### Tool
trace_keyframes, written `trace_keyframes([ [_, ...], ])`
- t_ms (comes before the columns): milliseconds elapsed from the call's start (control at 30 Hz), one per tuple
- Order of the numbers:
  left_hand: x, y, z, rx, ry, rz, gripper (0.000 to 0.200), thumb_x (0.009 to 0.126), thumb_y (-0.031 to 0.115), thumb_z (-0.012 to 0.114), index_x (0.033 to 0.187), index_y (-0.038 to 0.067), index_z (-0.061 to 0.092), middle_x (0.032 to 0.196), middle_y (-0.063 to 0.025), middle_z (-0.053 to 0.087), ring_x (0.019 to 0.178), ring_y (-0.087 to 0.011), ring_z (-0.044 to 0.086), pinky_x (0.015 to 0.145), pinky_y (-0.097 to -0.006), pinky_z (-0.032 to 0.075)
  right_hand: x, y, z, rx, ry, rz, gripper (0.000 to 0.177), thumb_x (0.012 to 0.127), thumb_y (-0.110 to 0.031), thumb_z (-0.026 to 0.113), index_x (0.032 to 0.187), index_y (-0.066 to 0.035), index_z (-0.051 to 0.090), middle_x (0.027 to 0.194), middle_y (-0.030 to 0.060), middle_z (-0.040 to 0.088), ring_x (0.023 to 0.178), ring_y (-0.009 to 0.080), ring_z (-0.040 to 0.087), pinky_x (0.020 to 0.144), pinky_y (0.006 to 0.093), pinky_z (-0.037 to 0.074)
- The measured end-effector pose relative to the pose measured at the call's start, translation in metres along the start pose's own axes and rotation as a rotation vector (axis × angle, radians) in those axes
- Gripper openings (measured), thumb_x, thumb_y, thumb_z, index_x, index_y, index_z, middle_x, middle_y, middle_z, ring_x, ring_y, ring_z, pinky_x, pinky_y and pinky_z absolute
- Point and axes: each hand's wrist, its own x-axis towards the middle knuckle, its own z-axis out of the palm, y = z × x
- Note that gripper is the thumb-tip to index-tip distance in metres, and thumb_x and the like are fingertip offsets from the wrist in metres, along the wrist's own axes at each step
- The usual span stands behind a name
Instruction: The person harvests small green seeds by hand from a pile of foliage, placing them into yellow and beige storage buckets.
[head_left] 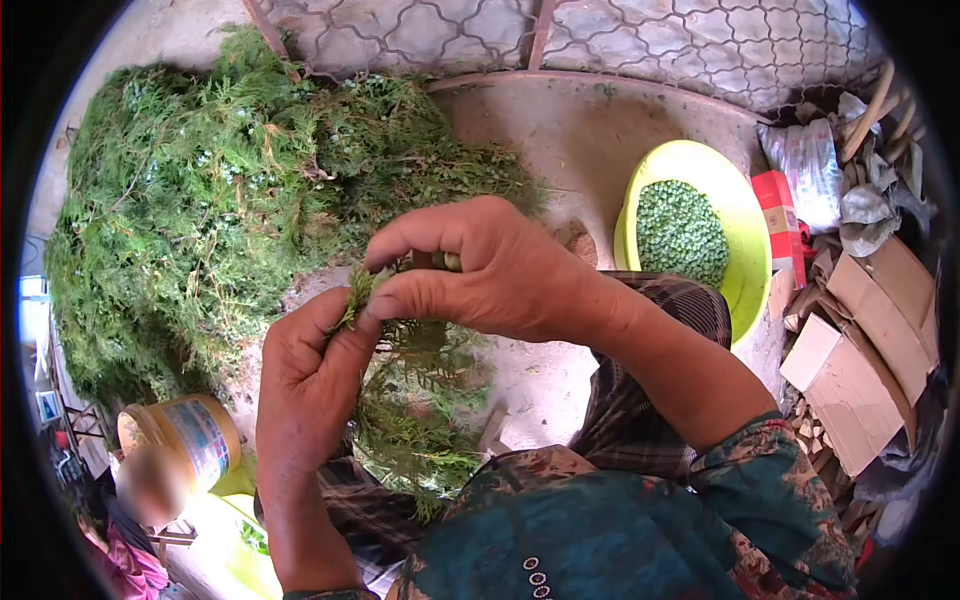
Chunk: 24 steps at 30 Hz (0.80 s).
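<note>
My left hand (312, 378) is closed around an evergreen sprig (352, 300), pinching it between thumb and fingers. Feathery green foliage (420, 440) hangs below that hand, in front of my lap. My right hand (480, 268) meets the left one at the sprig, its thumb and forefinger pressed together there. Small green cones (450, 262) show inside its curled fingers. To the right of my hands, a yellow-green basin (748, 235) holds a heap of similar small green cones (683, 232).
A large pile of cut evergreen branches (200, 220) covers the floor at left. A yellow bucket (205, 440) stands below it, near a person. Flattened cardboard (850, 390) and a red box (777, 210) lie at right. A metal lattice (640, 40) runs along the back.
</note>
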Motion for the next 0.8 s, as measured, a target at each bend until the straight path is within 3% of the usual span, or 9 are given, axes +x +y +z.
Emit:
trace_keyframes([
  [200, 0.0, -0.002, 0.008, 0.116, 0.086, 0.05, 0.01, 0.088, 0.006, 0.052, 0.09, 0.0, 0.06, 0.068, 0.0028, 0.05, 0.062, -0.0033, 0.039, 0.053, -0.021, 0.033, -0.003, 0.005, 0.0, -0.323, -0.022, -0.037, 0.02, 0.076, -0.02, 0.062, 0.088, -0.004, 0.06, 0.076, 0.0171, 0.06, 0.075, 0.0352, 0.059, 0.065, 0.0404, 0.047],
  [433, -0.001, -0.002, 0.009, 0.072, 0.126, 0.074, 0.009, 0.087, 0.004, 0.052, 0.09, 0.0, 0.059, 0.067, 0.0013, 0.05, 0.061, -0.0034, 0.039, 0.052, -0.02, 0.032, -0.004, 0.002, 0.002, -0.246, -0.062, -0.079, 0.018, 0.077, -0.021, 0.061, 0.087, -0.006, 0.058, 0.076, 0.0158, 0.06, 0.074, 0.0364, 0.058, 0.063, 0.044, 0.045],
  [733, -0.003, -0.011, 0.002, 0.208, 0.03, 0.105, 0.008, 0.085, -0.001, 0.052, 0.09, -0.003, 0.057, 0.066, -0.0005, 0.05, 0.062, -0.0055, 0.04, 0.054, -0.0222, 0.035, -0.004, 0.0, -0.005, -0.342, -0.132, -0.131, 0.018, 0.078, -0.022, 0.061, 0.087, -0.007, 0.056, 0.074, 0.016, 0.059, 0.074, 0.0363, 0.058, 0.061, 0.0445, 0.045],
  [800, -0.003, -0.011, 0.002, -0.007, -0.024, 0.078, 0.011, 0.085, -0.001, 0.054, 0.094, -0.003, 0.059, 0.073, -0.0012, 0.055, 0.067, -0.006, 0.045, 0.06, -0.0212, 0.038, -0.005, -0.002, -0.007, -0.466, -0.107, -0.251, 0.015, 0.079, -0.019, 0.06, 0.081, -0.005, 0.054, 0.071, 0.0145, 0.057, 0.065, 0.0346, 0.056, 0.059, 0.0413, 0.045],
])
